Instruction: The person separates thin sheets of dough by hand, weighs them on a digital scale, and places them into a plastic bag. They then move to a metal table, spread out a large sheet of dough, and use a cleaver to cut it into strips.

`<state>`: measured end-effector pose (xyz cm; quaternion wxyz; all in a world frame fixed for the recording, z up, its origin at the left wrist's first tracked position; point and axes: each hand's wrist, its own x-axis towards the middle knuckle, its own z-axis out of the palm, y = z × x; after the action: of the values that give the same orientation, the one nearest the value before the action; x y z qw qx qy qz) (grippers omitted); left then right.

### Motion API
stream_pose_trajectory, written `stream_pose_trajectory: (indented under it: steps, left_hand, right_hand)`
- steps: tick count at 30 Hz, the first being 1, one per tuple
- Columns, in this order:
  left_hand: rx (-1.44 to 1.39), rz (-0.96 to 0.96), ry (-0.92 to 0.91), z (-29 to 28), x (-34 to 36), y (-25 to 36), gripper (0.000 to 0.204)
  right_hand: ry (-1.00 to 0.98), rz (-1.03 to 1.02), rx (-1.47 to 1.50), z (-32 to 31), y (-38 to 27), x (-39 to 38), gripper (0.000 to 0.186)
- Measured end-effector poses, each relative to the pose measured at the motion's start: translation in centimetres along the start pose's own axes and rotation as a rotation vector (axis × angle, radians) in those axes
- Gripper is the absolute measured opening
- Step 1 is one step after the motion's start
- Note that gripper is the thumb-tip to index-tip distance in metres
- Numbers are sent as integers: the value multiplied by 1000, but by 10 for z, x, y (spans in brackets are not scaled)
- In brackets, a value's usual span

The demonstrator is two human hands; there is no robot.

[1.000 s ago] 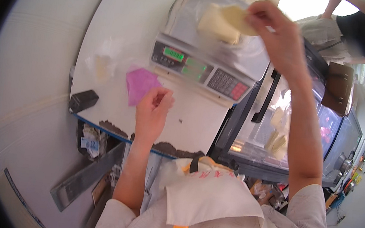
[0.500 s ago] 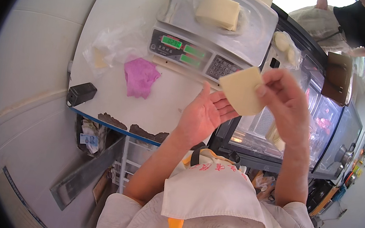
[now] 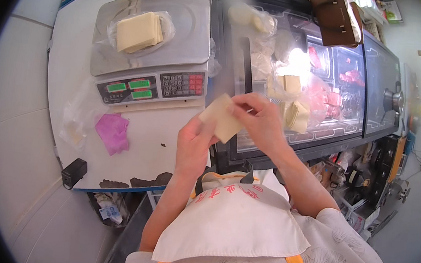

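Note:
Above the apron, a few pale yellow square dough wrappers (image 3: 222, 119) are held between both hands. My left hand (image 3: 193, 145) grips their lower left edge, thumb on top. At the upper right edge, my right hand (image 3: 260, 121) pinches them with thumb and fingers; how many sheets there are I cannot tell. A taller stack of similar wrappers (image 3: 137, 33) rests on a clear plastic bag upon the steel pan of an electronic scale (image 3: 147, 66), its green displays lit. More wrappers (image 3: 297, 116) lie in the display case, beyond my right hand.
A glass-topped display case (image 3: 348, 101) holds bagged food and trays of pinkish-red meat. A purple cloth (image 3: 112, 133) and a black box (image 3: 74, 172) lie on the white counter (image 3: 156, 125). A brown box (image 3: 335, 18) stands at the case's far side.
My view has swung right, so the scale and counter appear farther left. My left hand, open with palm up before, now grips the wrappers along with the right.

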<state>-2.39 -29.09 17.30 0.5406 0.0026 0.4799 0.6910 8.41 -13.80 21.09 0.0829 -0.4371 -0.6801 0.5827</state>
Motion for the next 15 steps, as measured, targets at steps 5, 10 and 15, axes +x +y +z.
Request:
stream_pose_trajectory:
  steps: [5, 10, 15]
  left_hand:
    - [119, 51, -78, 39, 3, 7, 41]
    - [438, 175, -4, 50, -12, 19, 42]
    - [679, 319, 5, 68, -32, 35, 40]
  right_hand:
    - [171, -139, 38, -31, -6, -9, 21]
    - [358, -569, -283, -35, -26, -27, 20]
    - [129, -649, -101, -25, -45, -38, 26]
